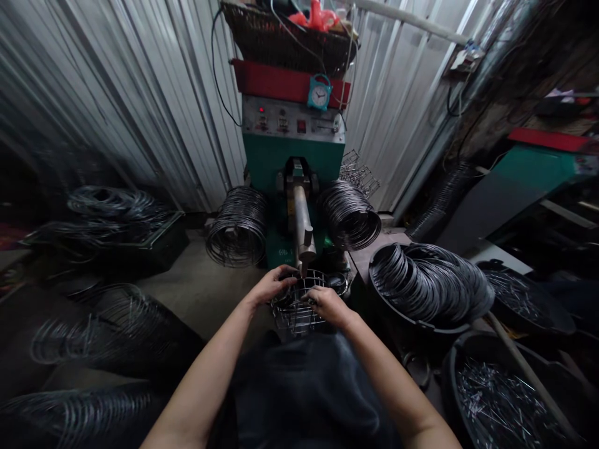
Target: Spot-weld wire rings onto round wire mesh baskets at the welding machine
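a smooth black cloth [304, 390] covers the person's lap, nearest the camera. by its left, dull-grey coils of looped wire [98, 408] lie blurred in the dim light. by its right, a large round black tub [450, 380] holds short shiny metal wire pieces [503, 399], and a long pale stick [528, 368] slants across that tub's far edge.

just beyond the cloth is a rounded grey openwork wire basket [299, 322], directly under the machine's tip. the left hand [271, 287] grips the basket at its far left rim, thumb and fingers bent around the wire. the right hand [327, 304] is closed on the basket's right side, fingertips pinched; whether a loose wire is also between them i cannot tell.

a thick silver metal cylinder [302, 215] reaches down toward the basket's far edge. to the right, a second round black tub [423, 325] carries stacked dark wire rings [435, 284] that spill past its right edge. two bundles of grey wire rings flank the cylinder, a left bundle [236, 227] and a right bundle [350, 215].

behind stands a green metal machine [262, 153] with a grey control panel [292, 118], a red light lit near the panel's left edge. above the panel's right end sits a turquoise square clock [319, 93]. farthest is a ribbed silver metal wall [168, 93].
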Tool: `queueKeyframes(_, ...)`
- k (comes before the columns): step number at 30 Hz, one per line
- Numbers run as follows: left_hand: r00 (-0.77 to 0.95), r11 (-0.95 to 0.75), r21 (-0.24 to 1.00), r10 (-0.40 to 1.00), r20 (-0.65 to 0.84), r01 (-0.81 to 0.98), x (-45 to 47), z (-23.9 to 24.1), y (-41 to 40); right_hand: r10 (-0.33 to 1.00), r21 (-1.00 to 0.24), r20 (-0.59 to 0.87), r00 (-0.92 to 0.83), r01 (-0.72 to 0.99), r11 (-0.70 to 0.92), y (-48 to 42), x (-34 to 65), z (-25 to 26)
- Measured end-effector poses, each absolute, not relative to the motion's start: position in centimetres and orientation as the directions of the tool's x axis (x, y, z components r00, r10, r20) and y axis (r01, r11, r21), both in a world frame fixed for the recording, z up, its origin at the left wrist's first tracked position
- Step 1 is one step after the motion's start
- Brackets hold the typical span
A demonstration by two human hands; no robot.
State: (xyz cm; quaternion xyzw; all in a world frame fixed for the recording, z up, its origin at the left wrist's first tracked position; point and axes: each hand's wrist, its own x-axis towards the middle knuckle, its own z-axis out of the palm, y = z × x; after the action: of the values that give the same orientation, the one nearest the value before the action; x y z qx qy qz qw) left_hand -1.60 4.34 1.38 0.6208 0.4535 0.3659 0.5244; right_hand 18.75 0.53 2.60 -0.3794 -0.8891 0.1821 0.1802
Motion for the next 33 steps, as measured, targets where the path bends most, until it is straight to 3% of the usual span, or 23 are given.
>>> queueKeyframes(6, 0.318, -0.075, 0.974, 0.948, 0.003, 0.214, -1.7, 1.2, 4.5, 0.764, -0.465, 0.2, -0.613, 0.627, 0.625, 0.8, 18.6, 2.4)
queueKeyframes(8, 0.308, -0.146, 0.935, 0.95, 0.042, 0.323, -1.7, 1.4, 3.5, 0.778, -0.455, 0.194, -0.598, 0.648, 0.611, 0.7, 18.6, 2.1)
queueKeyframes(12, 0.229, -0.238, 0.676, 0.968, 0.105, 0.697, -0.8, 2.0, 1.4, 0.809, -0.477, 0.24, -0.536, 0.661, 0.579, 0.3, 18.6, 1.4)
queueKeyframes(14, 0.211, -0.24, 0.593, 0.97, 0.12, 0.769, -0.1, 2.2, 1.0, 0.822, -0.484, 0.263, -0.504, 0.668, 0.565, 0.2, 18.6, 1.2)
queueKeyframes(22, 0.132, -0.21, 0.596, 0.976, 0.172, 0.775, 0.9, 2.1, 1.5, 0.811, -0.452, 0.255, -0.527, 0.676, 0.582, 0.6, 18.6, 1.4)
queueKeyframes(28, 0.094, -0.13, 0.557, 0.991, 0.094, 0.821, 1.1, 2.7, 2.4, 0.847, -0.441, 0.203, -0.492, 0.726, 0.527, 1.8, 18.2, 2.0)
queueKeyframes(33, 0.076, -0.113, 0.565, 0.993, 0.088, 0.818, 1.3, 2.9, 2.3, 0.849, -0.538, 0.325, -0.416, 0.657, 0.528, 1.5, 18.9, 1.4)
